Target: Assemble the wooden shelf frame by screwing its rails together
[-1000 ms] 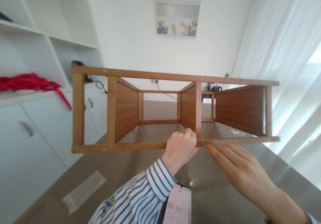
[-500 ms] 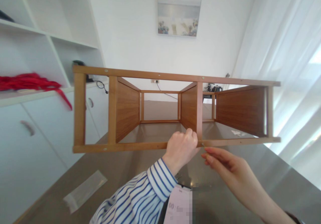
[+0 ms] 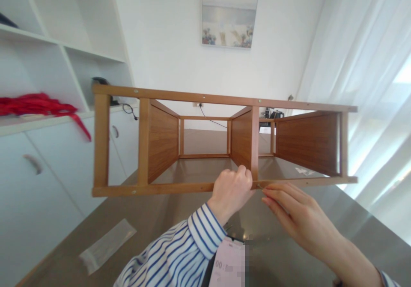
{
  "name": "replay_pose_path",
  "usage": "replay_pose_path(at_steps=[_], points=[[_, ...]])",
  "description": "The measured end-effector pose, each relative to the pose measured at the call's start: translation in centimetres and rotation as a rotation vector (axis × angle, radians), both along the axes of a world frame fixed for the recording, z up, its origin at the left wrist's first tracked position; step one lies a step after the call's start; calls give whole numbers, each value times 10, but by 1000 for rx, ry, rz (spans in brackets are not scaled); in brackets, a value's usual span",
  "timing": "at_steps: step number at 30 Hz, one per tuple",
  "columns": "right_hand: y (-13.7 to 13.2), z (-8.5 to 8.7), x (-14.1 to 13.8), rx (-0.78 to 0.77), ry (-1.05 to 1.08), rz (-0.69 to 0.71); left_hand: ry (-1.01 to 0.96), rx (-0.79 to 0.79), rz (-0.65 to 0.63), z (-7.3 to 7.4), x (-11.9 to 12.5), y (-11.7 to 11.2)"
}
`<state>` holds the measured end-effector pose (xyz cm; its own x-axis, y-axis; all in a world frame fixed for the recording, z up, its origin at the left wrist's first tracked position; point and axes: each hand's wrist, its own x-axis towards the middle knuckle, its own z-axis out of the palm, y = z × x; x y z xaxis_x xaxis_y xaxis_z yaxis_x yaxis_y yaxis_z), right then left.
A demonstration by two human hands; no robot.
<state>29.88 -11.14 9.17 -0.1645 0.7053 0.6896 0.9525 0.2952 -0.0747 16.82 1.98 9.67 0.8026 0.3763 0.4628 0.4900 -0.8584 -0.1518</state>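
A grey-brown table spreads over the lower part of the frame, with a white cabinet along the left side and a pale curtain down the right; across the centre lies the wooden rack, lengthwise, its slim rails running left to right and its three brown panels standing upright between them. It looks stiff and fairly light for its bulk, though long enough to swing or skid if pushed at one end; the smooth wood could slip a little and would probably mark before it broke, so the best hold seems to be on the solid rails close to a crosspiece, away from the broad panels. The left hand, below the middle of the frame, takes such a hold, fingers curled tightly over the lower rail beside the middle crosspiece. The right hand, just to the right, reaches to the same rail with thumb and forefinger slightly parted at the tips; whether they truly pinch anything I cannot tell. A phone lies at bottom centre, a clear plastic bag at lower left, and at the forefinger's tip shows a thin metal piece, hard and easily dropped by the look of it, set against the rail
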Motion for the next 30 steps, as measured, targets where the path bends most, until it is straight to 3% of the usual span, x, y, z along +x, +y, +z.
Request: replay_pose_path(at_steps=[6,10,14,18,22,30], points=[[3,-13,-13,104,229,-193,16,1,7,1,0,0],[3,-16,-22,84,435,-331,5,10,5,1,1,-1],[4,-18,-27,87,501,-399,15,-10,12,1,1,-1],[2,-17,-18,100,311,-262,12,-9,16,1,0,-1],[-6,-11,1,12,41,-90,6,10,12,0,0,0],[-14,13,15,-13,-422,-163,-44,51,-8,-2,0,0]])
